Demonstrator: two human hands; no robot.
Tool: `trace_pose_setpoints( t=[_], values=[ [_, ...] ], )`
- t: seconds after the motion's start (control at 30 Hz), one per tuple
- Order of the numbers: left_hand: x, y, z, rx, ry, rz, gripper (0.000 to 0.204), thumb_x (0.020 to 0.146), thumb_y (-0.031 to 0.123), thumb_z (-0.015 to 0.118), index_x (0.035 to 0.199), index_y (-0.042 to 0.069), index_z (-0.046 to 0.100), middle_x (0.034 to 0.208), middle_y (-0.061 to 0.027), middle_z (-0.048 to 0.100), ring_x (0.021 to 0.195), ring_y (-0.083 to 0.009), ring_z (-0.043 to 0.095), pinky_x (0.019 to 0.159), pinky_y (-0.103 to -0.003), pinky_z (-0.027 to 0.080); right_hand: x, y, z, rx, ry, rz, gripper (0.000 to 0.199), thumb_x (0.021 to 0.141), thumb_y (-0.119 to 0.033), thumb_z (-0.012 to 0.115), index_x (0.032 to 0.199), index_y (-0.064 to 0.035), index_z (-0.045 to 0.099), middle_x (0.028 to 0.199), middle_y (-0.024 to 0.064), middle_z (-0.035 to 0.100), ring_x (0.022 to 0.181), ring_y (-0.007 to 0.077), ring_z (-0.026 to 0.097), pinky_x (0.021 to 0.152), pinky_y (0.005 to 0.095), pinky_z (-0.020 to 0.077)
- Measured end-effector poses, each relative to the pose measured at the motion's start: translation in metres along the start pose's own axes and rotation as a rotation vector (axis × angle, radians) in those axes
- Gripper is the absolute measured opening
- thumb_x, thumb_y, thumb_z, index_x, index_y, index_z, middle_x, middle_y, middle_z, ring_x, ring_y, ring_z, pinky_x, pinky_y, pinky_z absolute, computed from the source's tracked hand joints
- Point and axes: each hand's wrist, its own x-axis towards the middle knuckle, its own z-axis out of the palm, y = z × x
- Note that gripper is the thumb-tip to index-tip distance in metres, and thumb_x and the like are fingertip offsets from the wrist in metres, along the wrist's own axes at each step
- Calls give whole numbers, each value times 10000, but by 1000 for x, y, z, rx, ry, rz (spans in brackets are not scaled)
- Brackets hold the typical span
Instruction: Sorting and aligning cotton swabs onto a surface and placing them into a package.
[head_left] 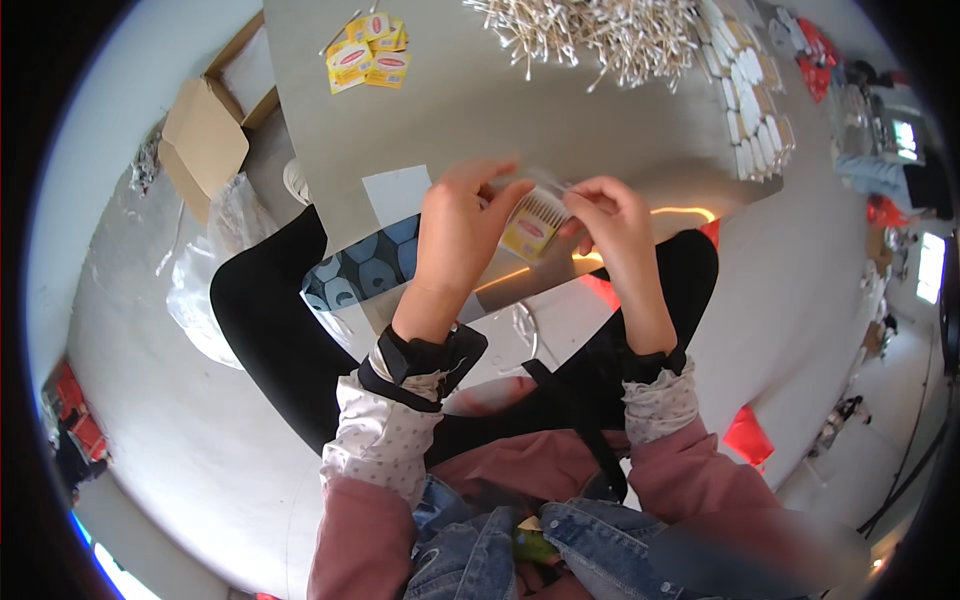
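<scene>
So there was this little clear packet of cotton swabs (532, 228) with a yellow card in front, held up just above the table's (480, 130) near edge. The left hand (462, 215) had its thumb and fingers closed on the packet's left side, and the right hand (612, 212) looked to be pinching the clear film at its upper right corner.

I'd guess it weighed next to nothing: slick, floppy film, with the sticks giving it a bit of stiffness and probably bending if squeezed. Best grip, imo, was flat across the card, or lightly by both side edges, well off the swab tips.

Couldn't make out everything though. The left fingertips were a blur behind the packet, its back was hidden, and glare muddied the film's top edge. The loose swabs (600, 40) heaped at the table's far side ran out of sight, too.
</scene>
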Motion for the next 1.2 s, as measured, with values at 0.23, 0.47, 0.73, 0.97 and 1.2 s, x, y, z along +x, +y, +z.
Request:
trace_pose_setpoints(
  t=[0.23, 0.47, 0.73, 0.97, 1.2],
  values=[
    [-50, 6, -43, -118, 223, -128, 200, 910, 48, 688, 1105, 12, 703, 900, -54, 677, 646, -111, 539, 597, -287, 453, -7, 14, -19, -800, 432, -537, 361, 953, -152, 653, 1246, 32, 550, 1176, 187, 615, 1131, 322, 634, 912, 393, 516],
    [-101, -7, -33, -123, -62, -158, 154, 885, 41, 681, 1037, 32, 703, 866, -84, 673, 626, -194, 589, 586, -319, 479, 55, 20, 51, -1131, 369, -807, 509, 1029, -203, 493, 1479, 7, 380, 1513, 241, 414, 1458, 416, 316, 1192, 556, 237],
    [-96, -1, -37, -241, -71, -138, 149, 877, 40, 685, 1024, 42, 710, 867, -95, 668, 628, -210, 606, 589, -317, 489, 61, 30, 47, -1136, 225, -742, 519, 1039, -237, 451, 1502, -15, 372, 1548, 217, 386, 1473, 423, 287, 1192, 600, 198],
    [-91, 2, -37, -223, -134, -163, 145, 888, 67, 677, 1028, 51, 706, 874, -87, 680, 639, -215, 628, 587, -326, 505, 62, 31, 45, -1162, 304, -713, 515, 1038, -253, 447, 1502, -39, 388, 1557, 207, 382, 1478, 414, 284, 1196, 594, 181],
    [-95, -8, -27, -149, -35, -102, 153, 866, 78, 685, 1017, 60, 695, 879, -80, 689, 658, -245, 642, 611, -355, 516, 64, 34, 44, -1218, 324, -686, 526, 1049, -296, 456, 1498, -28, 390, 1550, 204, 396, 1473, 409, 299, 1189, 603, 179]
  ],
)
